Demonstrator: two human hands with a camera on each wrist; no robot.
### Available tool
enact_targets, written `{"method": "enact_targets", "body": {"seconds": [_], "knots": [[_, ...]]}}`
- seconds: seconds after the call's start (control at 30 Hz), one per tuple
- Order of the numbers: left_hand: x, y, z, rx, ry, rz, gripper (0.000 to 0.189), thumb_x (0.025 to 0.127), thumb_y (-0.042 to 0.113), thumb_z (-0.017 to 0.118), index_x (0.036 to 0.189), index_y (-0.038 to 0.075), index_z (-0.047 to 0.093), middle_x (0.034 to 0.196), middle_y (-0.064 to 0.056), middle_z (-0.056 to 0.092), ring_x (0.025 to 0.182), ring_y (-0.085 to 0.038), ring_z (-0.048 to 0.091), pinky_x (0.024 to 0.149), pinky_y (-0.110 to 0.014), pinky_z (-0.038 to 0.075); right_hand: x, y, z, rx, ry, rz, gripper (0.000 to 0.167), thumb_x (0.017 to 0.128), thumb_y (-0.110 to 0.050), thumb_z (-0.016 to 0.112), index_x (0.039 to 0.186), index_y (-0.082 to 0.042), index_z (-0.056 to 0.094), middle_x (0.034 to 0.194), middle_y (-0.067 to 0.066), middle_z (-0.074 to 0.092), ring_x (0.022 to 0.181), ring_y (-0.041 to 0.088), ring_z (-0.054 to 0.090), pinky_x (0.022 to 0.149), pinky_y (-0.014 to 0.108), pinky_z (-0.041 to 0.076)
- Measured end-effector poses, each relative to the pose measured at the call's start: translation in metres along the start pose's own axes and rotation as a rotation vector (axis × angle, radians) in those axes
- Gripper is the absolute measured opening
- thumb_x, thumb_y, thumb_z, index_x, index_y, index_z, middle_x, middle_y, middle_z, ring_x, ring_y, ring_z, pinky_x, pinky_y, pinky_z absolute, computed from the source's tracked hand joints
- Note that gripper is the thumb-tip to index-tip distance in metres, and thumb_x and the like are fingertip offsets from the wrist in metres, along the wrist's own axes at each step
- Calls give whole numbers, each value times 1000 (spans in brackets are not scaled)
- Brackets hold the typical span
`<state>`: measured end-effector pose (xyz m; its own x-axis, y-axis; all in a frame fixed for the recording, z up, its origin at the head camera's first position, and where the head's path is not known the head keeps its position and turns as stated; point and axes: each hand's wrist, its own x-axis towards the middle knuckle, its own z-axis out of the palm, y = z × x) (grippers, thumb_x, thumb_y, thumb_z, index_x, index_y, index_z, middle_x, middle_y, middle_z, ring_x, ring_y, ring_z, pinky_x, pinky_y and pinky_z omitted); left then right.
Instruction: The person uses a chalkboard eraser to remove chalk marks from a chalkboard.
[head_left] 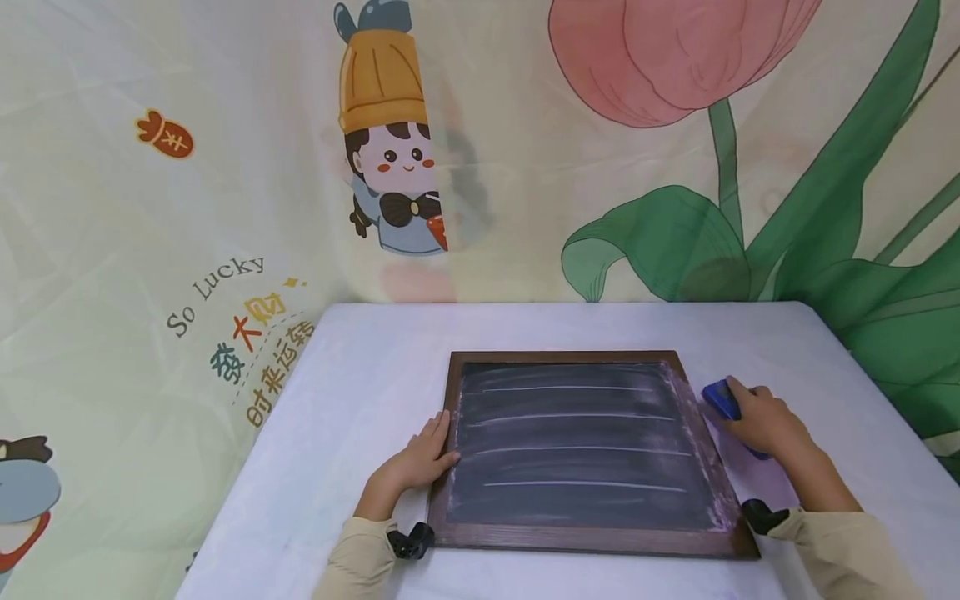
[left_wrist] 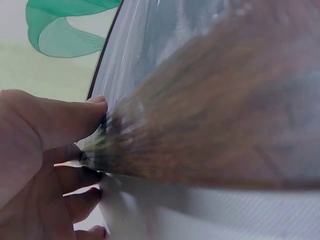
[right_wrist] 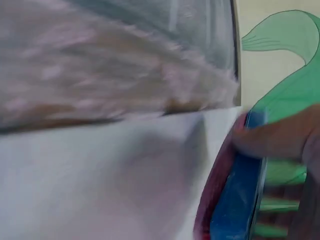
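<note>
A chalkboard (head_left: 573,429) with a brown wooden frame lies on the table, several white chalk lines and smears across its dark face. My left hand (head_left: 415,458) holds the left side of the frame; in the left wrist view its thumb (left_wrist: 75,120) rests on the frame and the other fingers bend against the outer edge. Off the board's right side, my right hand (head_left: 768,421) grips a blue chalkboard eraser (head_left: 722,400). The right wrist view shows the eraser (right_wrist: 237,195) tilted on its side, a dark pinkish felt pad facing the board.
A white cloth covers the table (head_left: 360,358). Pinkish chalk dust marks the board's right frame strip (head_left: 708,450). Behind the table hangs a printed fabric backdrop (head_left: 510,167) with a tulip and cartoon figures. Dark wrist cameras (head_left: 412,542) sit at both sleeves.
</note>
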<state>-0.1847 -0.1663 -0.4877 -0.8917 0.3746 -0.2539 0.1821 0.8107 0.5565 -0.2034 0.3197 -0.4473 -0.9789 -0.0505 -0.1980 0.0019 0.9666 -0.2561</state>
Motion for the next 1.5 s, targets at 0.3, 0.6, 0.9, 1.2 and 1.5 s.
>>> {"method": "enact_targets", "body": {"seconds": [0.3, 0.6, 0.9, 1.2, 1.5], "knots": [[-2, -3, -4, -11, -27, 10, 67, 94, 21, 47, 143, -9, 11, 149, -27, 11, 138, -42, 11, 106, -60, 14, 38, -36, -1, -144, 58, -302, 62, 72, -4, 69, 129, -5, 46, 125, 29, 48, 100, 53, 49, 72, 62, 41], [1, -2, -2, 6, -37, -1, 67, 95, 22, 46, 143, -9, 11, 150, -26, 10, 138, -41, 10, 107, -60, 14, 47, -41, 2, -184, 8, -306, 63, 68, 0, 71, 127, -7, 50, 127, 26, 48, 101, 52, 49, 74, 63, 39], [1, -1, -2, 12, -39, -18, 68, 95, 22, 46, 143, -8, 10, 150, -25, 10, 139, -40, 10, 107, -60, 14, 51, -50, 5, -160, -7, -288, 62, 69, 1, 70, 128, -6, 49, 129, 28, 47, 105, 54, 46, 79, 66, 35], [1, 1, -3, 7, -32, -9, 66, 95, 20, 46, 143, -9, 11, 150, -26, 11, 138, -42, 10, 106, -61, 14, 59, -73, 14, -133, -18, -341, 65, 70, 3, 69, 130, -7, 47, 129, 28, 47, 112, 55, 42, 80, 67, 36], [0, 0, -3, 6, -36, -3, 66, 94, 21, 46, 143, -9, 11, 150, -26, 10, 138, -41, 11, 107, -59, 14, 63, -100, 20, -123, -35, -364, 67, 73, 3, 67, 134, -11, 45, 133, 25, 45, 113, 52, 44, 87, 68, 33]]}}
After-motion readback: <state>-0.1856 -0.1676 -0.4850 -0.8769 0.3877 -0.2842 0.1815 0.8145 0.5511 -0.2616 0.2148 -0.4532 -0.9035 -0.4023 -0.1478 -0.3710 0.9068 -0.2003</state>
